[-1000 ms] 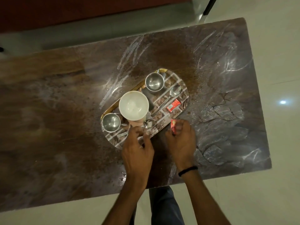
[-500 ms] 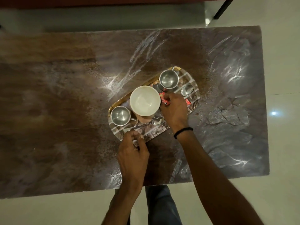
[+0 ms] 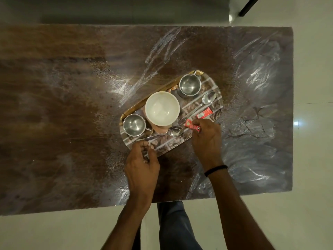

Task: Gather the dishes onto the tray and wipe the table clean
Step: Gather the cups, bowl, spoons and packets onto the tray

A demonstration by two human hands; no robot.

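The right hand (image 3: pixel 205 139) pinches a red sachet (image 3: pixel 192 125) at the tray's (image 3: pixel 173 147) 4 o'clock edge. The left hand's (image 3: pixel 142 159) grip closes on the rim at 7 o'clock

Both forearms bare, no sleeves. Thin black band (image 3: pixel 215 170) round right wrist. Dark blue trouser leg (image 3: pixel 173 224) below near tabletop edge.

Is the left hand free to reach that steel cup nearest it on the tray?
Probably yes: the left hand sits at the tray edge, and only a spoon handle lies low between it and the steel cup.
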